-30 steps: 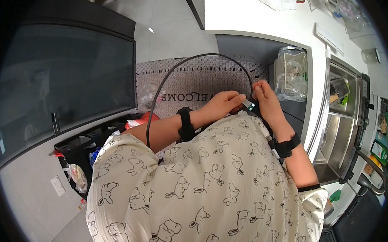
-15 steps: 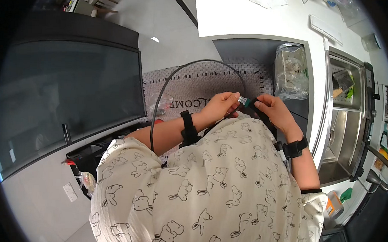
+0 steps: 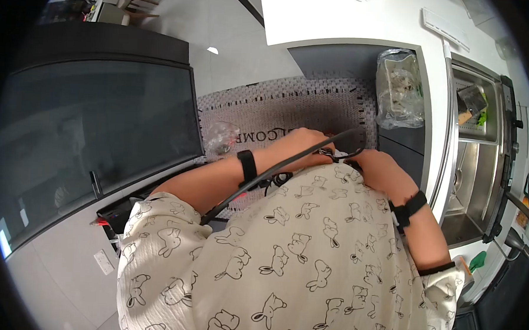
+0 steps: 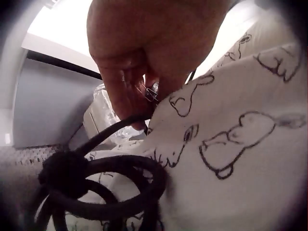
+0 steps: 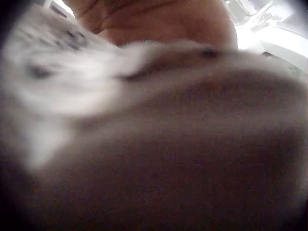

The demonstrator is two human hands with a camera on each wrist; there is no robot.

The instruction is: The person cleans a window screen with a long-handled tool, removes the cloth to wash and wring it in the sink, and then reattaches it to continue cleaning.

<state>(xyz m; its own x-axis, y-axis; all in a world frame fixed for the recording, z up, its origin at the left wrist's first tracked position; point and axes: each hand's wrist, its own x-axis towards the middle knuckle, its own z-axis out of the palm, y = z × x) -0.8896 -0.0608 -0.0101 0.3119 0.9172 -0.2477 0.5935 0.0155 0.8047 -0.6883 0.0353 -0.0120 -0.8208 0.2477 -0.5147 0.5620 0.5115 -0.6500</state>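
My left hand (image 3: 304,145) is in front of the waist, fingers curled round a small silver metal connector (image 4: 152,92), seen between fingers and thumb in the left wrist view. A long black cable (image 3: 288,161) arches from near the left upper arm over this hand. Close beside it, my right hand (image 3: 378,165) bends toward the shirt with a thin black strap (image 3: 352,156) at its fingertips, which are mostly hidden; only its palm (image 5: 168,21) shows in the right wrist view. Looped black cord (image 4: 125,207) with a dark knot (image 4: 65,173) hangs below the left hand.
A rabbit-print shirt (image 3: 284,248) fills the foreground. Beyond the hands lies a welcome mat (image 3: 279,106) with a clear plastic bag (image 3: 221,138). A plastic-wrapped bin (image 3: 399,91) stands under the white counter (image 3: 342,18); a steel sink (image 3: 468,174) is right, a dark glass panel (image 3: 107,117) left.
The cable's arc has dropped toward me and now crosses over the left forearm. Both hands have turned in toward the waist, and the metal connector is now covered in the head view.
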